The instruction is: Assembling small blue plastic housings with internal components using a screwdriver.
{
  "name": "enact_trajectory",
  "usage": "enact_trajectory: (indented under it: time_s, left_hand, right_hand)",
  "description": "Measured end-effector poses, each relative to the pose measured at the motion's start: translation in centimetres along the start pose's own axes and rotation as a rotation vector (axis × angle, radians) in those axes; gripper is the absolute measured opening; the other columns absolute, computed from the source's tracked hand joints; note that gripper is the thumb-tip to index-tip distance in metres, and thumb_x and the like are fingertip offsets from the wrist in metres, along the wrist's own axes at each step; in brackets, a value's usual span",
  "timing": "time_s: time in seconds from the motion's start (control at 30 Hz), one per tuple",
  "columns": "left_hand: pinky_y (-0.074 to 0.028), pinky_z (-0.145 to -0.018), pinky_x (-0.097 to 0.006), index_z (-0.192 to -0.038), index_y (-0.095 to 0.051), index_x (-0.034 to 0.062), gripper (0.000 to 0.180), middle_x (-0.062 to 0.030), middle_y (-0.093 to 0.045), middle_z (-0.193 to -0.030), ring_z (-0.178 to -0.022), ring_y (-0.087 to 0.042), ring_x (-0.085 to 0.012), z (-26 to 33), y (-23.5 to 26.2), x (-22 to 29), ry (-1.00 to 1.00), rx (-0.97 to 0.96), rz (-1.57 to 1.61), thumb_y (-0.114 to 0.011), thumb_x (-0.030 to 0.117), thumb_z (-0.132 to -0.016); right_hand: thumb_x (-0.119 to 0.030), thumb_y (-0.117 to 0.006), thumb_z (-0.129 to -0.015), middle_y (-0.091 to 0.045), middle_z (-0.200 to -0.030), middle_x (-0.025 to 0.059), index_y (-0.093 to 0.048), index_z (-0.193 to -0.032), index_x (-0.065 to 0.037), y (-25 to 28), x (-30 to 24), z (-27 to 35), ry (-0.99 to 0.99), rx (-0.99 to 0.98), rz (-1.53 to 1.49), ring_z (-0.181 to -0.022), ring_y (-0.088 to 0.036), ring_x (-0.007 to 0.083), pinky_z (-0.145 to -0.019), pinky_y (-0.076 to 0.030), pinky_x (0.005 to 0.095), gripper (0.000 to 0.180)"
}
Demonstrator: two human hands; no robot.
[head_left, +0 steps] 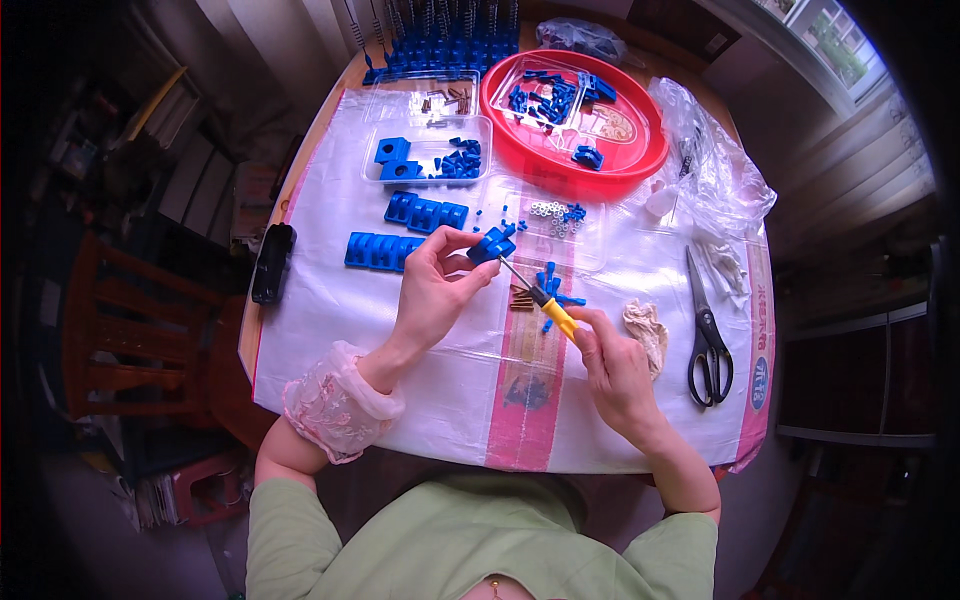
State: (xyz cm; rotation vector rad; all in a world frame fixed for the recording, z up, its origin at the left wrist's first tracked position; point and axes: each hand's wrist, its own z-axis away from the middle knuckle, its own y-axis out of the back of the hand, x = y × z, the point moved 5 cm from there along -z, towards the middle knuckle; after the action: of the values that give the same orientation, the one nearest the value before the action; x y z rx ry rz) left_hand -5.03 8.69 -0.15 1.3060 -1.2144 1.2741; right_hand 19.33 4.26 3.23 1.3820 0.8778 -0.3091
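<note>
Between the thumb and fingers of my left hand (432,288) is a small blue plastic part (489,246), held above the table. My right hand (616,372) is closed round a screwdriver (557,316) with a yellow and black handle. Its metal shaft reaches up to the blue part, and the tip meets it or lies just in front; I cannot tell which. Below the shaft lie several small blue pieces (549,283) and copper-coloured pins (521,298). Left of my left hand, blue blocks stand in two rows, a nearer row (378,251) and a farther row (425,212).
A clear tray (428,180) of blue parts stands beyond the blocks. Behind it a red round tray (655,165) carries more. White nuts (550,209) lie nearer. Black-handled scissors (708,350), a crumpled cloth (647,332) and plastic bags (715,150) are at right; a black case (273,263) is left.
</note>
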Motion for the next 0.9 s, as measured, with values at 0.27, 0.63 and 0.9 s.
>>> enact_trajectory:
  time_s: [0.27,0.63,0.9]
  left_hand:
    - [-0.062,-0.079,-0.025,-0.116,-0.064,-0.0015,0.030,-0.0099,-0.074,-0.107,-0.092,-0.074,-0.0124,-0.3,0.2,-0.2,-0.010,0.010,0.002,-0.080,0.000,-0.091]
    - [-0.062,-0.079,-0.024,-0.116,-0.064,-0.0016,0.030,-0.0105,-0.074,-0.108,-0.092,-0.074,-0.0119,-0.1,0.0,-0.4,0.008,0.005,0.049,-0.080,0.000,-0.091]
    - [-0.061,-0.077,-0.024,-0.115,-0.064,-0.0015,0.030,-0.0098,-0.074,-0.107,-0.091,-0.074,-0.0109,-0.2,-0.1,-0.5,0.008,0.003,0.043,-0.080,0.001,-0.090]
  right_hand:
    - [-0.010,-0.071,-0.098,-0.067,-0.077,0.0178,-0.048,-0.121,-0.006,-0.2,-0.1,0.3,-0.019,0.036,-0.098,-0.068,-0.070,0.0386,-0.060,-0.048,0.0482,0.032]
    - [-0.015,-0.067,-0.103,-0.059,-0.068,0.0119,-0.064,-0.103,0.003,0.7,-0.2,0.1,0.063,0.099,-0.036,-0.055,-0.055,0.0208,-0.054,-0.042,0.0364,0.018]
    - [-0.021,-0.066,-0.103,-0.065,-0.070,0.0157,-0.066,-0.117,-0.003,0.7,0.3,-0.2,-0.036,0.038,-0.040,-0.064,-0.067,0.0342,-0.060,-0.049,0.0427,0.022]
